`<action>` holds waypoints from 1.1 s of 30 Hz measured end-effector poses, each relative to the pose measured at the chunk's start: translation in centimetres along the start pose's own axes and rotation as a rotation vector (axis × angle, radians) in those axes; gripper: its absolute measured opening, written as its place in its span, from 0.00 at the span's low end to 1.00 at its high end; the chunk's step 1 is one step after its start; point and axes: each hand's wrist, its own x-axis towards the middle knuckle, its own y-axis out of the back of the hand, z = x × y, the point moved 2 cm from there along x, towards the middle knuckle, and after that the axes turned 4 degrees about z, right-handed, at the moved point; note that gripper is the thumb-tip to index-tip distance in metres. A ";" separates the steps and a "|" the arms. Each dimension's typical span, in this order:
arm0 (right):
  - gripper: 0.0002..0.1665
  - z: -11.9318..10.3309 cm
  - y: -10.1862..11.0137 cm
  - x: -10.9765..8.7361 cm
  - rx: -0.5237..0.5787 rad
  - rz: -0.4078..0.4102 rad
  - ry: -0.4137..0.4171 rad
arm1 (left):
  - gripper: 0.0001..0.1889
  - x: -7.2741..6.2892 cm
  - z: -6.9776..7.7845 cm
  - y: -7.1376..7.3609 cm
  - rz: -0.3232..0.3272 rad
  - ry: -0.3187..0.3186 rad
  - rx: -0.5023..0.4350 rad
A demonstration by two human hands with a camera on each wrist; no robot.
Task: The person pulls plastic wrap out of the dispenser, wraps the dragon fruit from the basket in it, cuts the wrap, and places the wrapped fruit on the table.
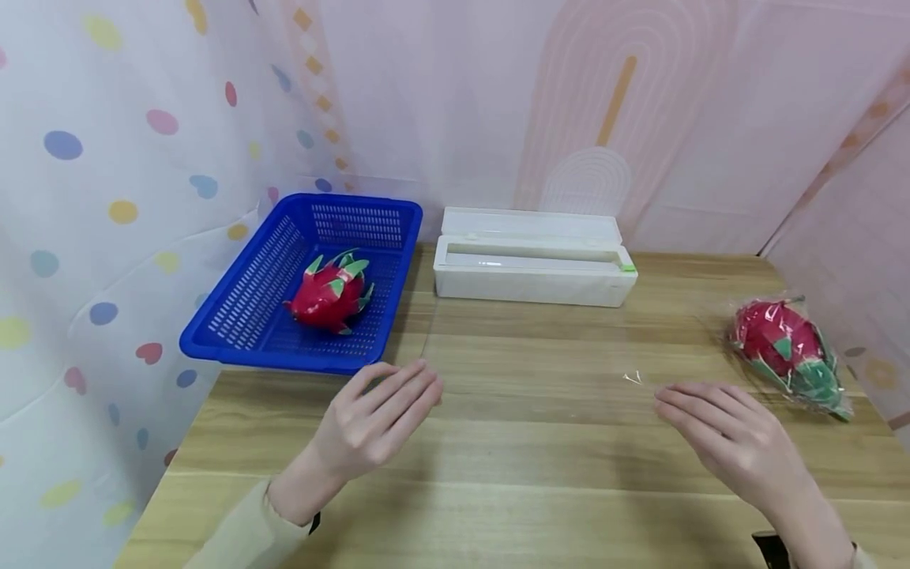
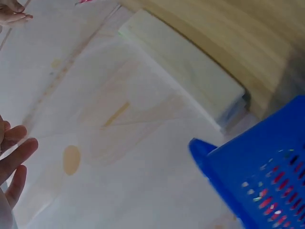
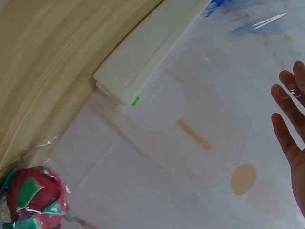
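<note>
A clear sheet of cling film (image 1: 632,378) stretches between my two hands, its faint edges and a few glints showing in front of the long white box. My left hand (image 1: 380,415) pinches its left side near the blue basket's front corner. On the right, my right hand (image 1: 732,438) pinches the other side; its thumb is hidden in the head view. In the right wrist view the film glints at the fingertips (image 3: 282,91). A bare dragon fruit (image 1: 330,294) lies in the blue basket (image 1: 284,362). Another dragon fruit (image 1: 782,348), wrapped in film, lies at the right.
The white cling film box (image 1: 533,283) stands at the back of the wooden table (image 1: 498,506) with its lid up and a green mark at its right end. A patterned curtain (image 1: 455,103) hangs behind the table and at both sides.
</note>
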 end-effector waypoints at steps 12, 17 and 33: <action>0.25 -1.6 0.8 -2.7 0.021 -0.195 -0.011 | 0.14 -3.3 2.1 0.7 -0.163 -0.132 -0.104; 0.27 -2.0 0.7 -4.4 -0.015 -0.290 -0.031 | 0.15 -4.5 3.0 0.6 -0.222 -0.157 -0.122; 0.25 -3.0 -1.0 -9.2 -0.052 -0.569 -0.070 | 0.24 -7.4 5.6 -0.2 -0.492 -0.124 -0.136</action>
